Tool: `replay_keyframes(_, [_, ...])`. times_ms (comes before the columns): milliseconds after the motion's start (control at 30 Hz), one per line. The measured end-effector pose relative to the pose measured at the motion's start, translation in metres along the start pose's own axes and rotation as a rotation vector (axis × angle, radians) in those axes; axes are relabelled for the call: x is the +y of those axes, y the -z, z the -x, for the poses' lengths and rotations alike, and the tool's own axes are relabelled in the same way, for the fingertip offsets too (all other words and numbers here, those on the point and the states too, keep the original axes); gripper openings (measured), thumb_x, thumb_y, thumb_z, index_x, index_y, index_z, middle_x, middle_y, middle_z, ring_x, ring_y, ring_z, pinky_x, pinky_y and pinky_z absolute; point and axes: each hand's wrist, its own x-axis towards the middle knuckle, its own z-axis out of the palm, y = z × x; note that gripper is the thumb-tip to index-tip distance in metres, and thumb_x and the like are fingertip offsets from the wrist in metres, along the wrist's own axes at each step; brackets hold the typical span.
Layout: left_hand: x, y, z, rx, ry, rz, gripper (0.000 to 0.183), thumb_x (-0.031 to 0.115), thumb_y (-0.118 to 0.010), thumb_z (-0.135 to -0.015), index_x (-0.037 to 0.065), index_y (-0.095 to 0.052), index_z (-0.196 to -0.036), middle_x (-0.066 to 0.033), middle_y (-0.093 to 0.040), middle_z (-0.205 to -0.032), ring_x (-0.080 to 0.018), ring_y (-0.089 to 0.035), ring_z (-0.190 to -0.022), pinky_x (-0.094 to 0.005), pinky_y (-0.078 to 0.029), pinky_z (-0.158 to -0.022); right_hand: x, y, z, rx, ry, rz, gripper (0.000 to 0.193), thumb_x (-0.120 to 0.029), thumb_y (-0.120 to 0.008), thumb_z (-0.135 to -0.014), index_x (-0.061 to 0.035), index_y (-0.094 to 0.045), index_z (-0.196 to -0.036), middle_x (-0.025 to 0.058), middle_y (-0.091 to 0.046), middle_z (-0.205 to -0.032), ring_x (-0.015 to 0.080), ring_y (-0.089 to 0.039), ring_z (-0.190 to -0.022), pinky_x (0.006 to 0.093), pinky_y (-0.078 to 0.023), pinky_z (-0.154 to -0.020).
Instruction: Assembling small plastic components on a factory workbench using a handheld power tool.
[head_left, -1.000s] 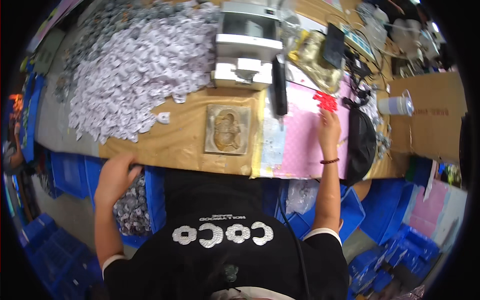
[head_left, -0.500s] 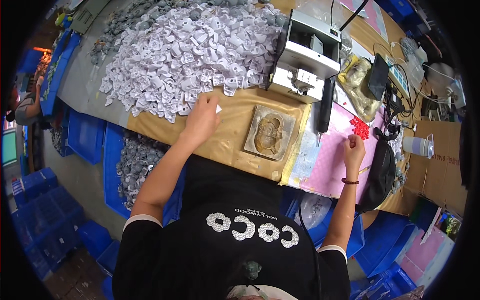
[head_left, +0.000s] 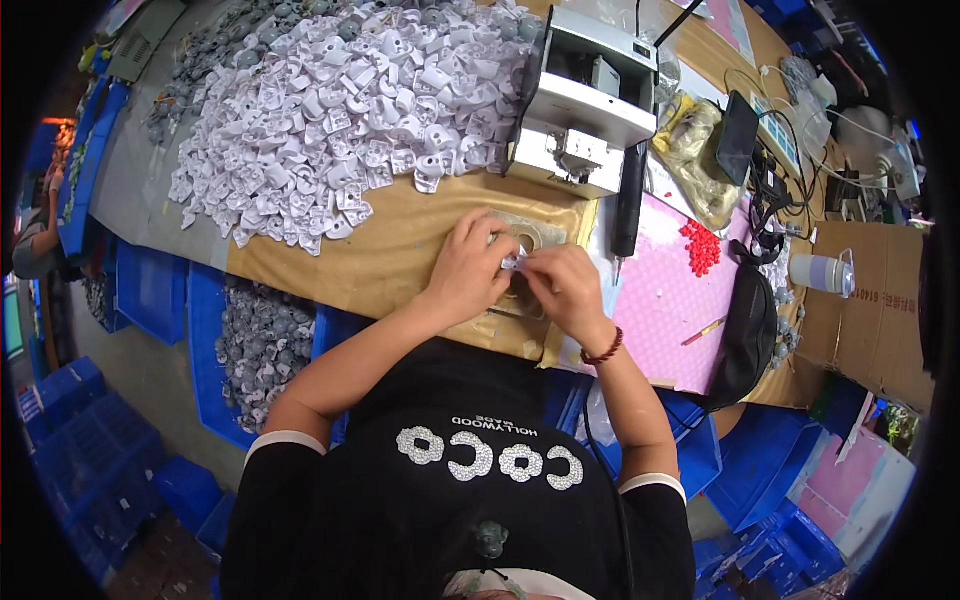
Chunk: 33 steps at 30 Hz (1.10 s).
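Observation:
Both of my hands meet over a small metal mould block (head_left: 552, 234) on the tan-covered bench. My left hand (head_left: 472, 268) is closed around a small white plastic part (head_left: 514, 262). Fingertips of my right hand (head_left: 566, 288) are pinched together against that part's right side; what they hold, if anything, is too small to make out. The hands hide most of the block's hollow. Beyond my left hand lies a big heap of white plastic parts (head_left: 330, 110). A little pile of red pieces (head_left: 702, 247) rests on the pink sheet at the right.
A white and black machine (head_left: 585, 110) stands behind the block, with a black electric screwdriver (head_left: 629, 200) beside it. A black pouch (head_left: 748, 340) and a white bottle (head_left: 822, 273) are at the right. Blue bins (head_left: 205, 360) with grey parts sit below the bench edge.
My left hand has moved right from the white heap with a white part. My right hand has left the red pieces and come left to meet it over the mould block.

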Motion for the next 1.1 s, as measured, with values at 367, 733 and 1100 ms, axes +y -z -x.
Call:
replay_keyframes(367, [-0.051,0.078,-0.094,0.074,0.011,0.144,0.023,0.013,-0.070,-0.086,0.006,-0.069,-0.108,-0.0121,-0.067,-0.107,-0.0323,-0.060,-0.109,-0.0405,-0.046,-0.098,0.008,-0.009,0.002,-0.170,0.104,0.304,0.028,-0.010,-0.075,-0.075,-0.0090,-0.067,-0.101,0.0065,-0.064,-0.105,0.0253,-0.060,-0.098,0.0389,-0.046,-0.078])
replay_keyframes(733, [-0.147,0.096,-0.300,0.143,0.118,-0.628,0.016,0.019,-0.068,-0.087,0.005,-0.070,-0.095,-0.0118,-0.070,-0.088,-0.0350,-0.063,-0.092,-0.0472,-0.050,-0.083,0.008,-0.003,0.002,-0.064,-0.157,-0.019,0.037,-0.001,-0.078,-0.077,-0.0016,-0.063,-0.111,0.0141,-0.065,-0.108,0.0319,-0.062,-0.096,0.0401,-0.051,-0.081])
replay_keyframes(1100, [0.023,0.153,-0.138,0.300,-0.157,-0.015,0.014,0.016,-0.075,-0.085,0.006,-0.066,-0.090,-0.0044,-0.060,-0.071,-0.0206,-0.057,-0.056,-0.0370,-0.048,-0.058,-0.053,0.026,-0.112,0.182,-0.361,-0.960,0.054,-0.003,-0.059,-0.098,0.0011,-0.039,-0.149,0.0151,-0.061,-0.127,0.0199,-0.059,-0.115,0.0332,-0.048,-0.098])
